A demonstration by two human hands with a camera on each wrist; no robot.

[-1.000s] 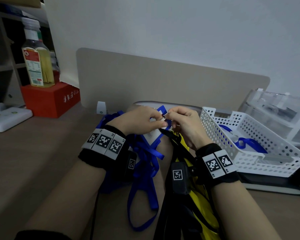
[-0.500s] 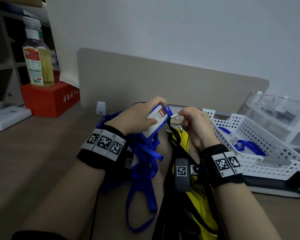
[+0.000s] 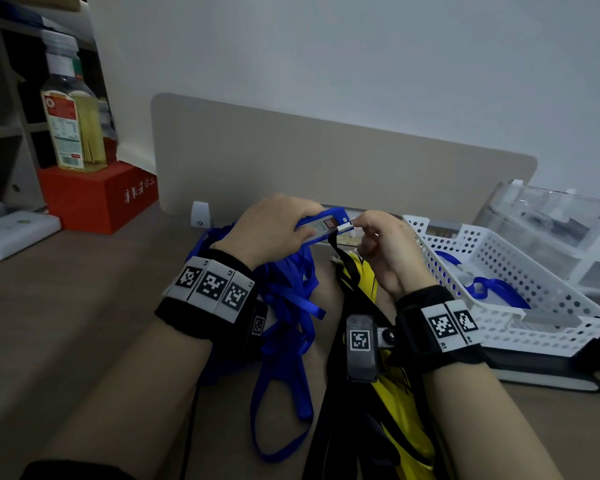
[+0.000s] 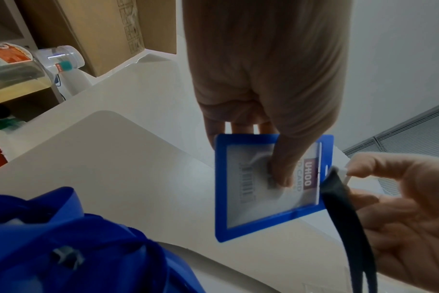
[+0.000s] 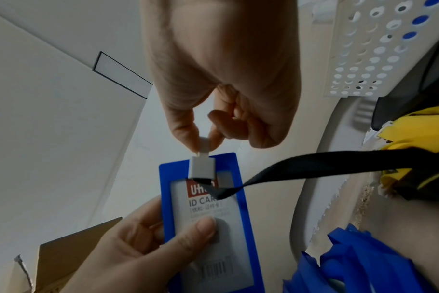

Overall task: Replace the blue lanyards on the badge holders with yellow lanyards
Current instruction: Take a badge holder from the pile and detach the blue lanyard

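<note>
My left hand (image 3: 300,230) holds a blue-framed badge holder (image 3: 323,224) above the desk, thumb on its clear front (image 4: 253,198) and fingers behind. My right hand (image 3: 358,226) pinches a small white clip (image 5: 202,168) that sits over the slot at the holder's top edge (image 5: 248,228). From that clip a black strap (image 5: 313,164) trails down to the heap of yellow-and-black lanyards (image 3: 395,403) under my right wrist. A tangle of blue lanyards (image 3: 288,306) lies under my left wrist.
A white perforated basket (image 3: 440,271) at the right holds a blue lanyard (image 3: 492,289). Behind it stands a clear plastic organiser (image 3: 561,220). A beige divider panel (image 3: 326,161) closes the back. An oil bottle (image 3: 73,116) stands on a red box (image 3: 94,195) at the left.
My left hand lifted the badge holder and turned its top toward my right hand. My right hand, briefly apart from the holder, has brought the white clip to the holder's top edge.
</note>
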